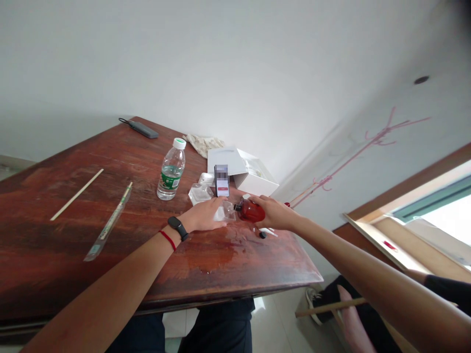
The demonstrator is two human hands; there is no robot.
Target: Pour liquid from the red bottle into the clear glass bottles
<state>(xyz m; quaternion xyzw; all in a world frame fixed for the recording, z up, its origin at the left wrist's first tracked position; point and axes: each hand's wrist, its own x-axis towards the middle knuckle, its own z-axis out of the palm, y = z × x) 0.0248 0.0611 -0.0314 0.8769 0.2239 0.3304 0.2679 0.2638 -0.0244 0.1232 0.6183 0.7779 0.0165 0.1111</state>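
My right hand (274, 212) is wrapped around a reddish-brown bottle (251, 211), tipped on its side with its dark neck pointing left. The bottle's mouth is at the rim of a small clear container (228, 212), and I cannot tell whether liquid is flowing. My left hand (206, 214) grips that container from the left, with something white showing inside it. A black cap (262, 235) lies near the table edge below my right hand, beside a small white strip (269, 231). Just behind my left hand sits a clear faceted dish (200, 194).
A phone (222, 187) stands upright before a white open box (255, 184), next to a white case (206, 178). Left are a water bottle (171, 177), a bare chopstick (76, 195) and wrapped chopsticks (109, 223). Wet patches (208, 267) mark the table. Another person's leg (353, 314) is at right.
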